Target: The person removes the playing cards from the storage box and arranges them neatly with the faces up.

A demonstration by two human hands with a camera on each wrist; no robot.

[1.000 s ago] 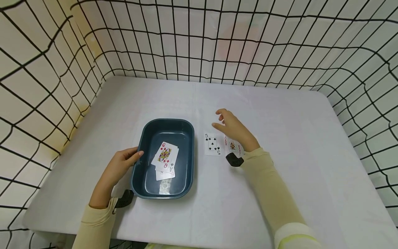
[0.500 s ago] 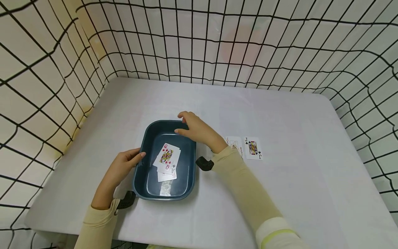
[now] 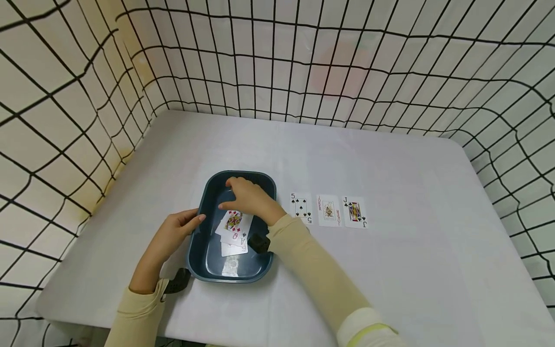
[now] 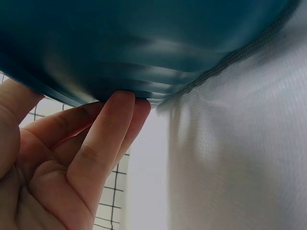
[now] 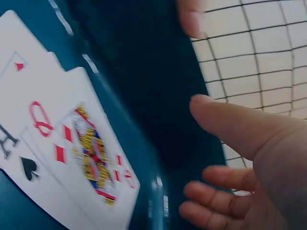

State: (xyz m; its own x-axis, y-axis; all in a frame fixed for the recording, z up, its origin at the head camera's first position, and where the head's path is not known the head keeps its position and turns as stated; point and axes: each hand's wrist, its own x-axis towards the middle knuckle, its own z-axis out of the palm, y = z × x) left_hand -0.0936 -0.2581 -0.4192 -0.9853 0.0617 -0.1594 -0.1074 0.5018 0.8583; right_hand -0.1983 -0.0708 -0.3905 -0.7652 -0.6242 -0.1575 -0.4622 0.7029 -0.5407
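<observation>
Blue rectangular plastic tray (image 3: 212, 264) being pinched at rim by left hand (image 3: 173, 231); thin white playing cards (image 3: 234, 236) inside being overhung by relaxed, empty right hand (image 3: 249, 197); presumably light, bendy, slippery, best being gripped by edges.

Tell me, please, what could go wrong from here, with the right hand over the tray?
The cards in the tray overlap, so the right hand could lift two together. The black wrist device appears close beside the cards in the head view and might nudge them. The left hand grips the tray at one side, so a pull could tilt it.
</observation>
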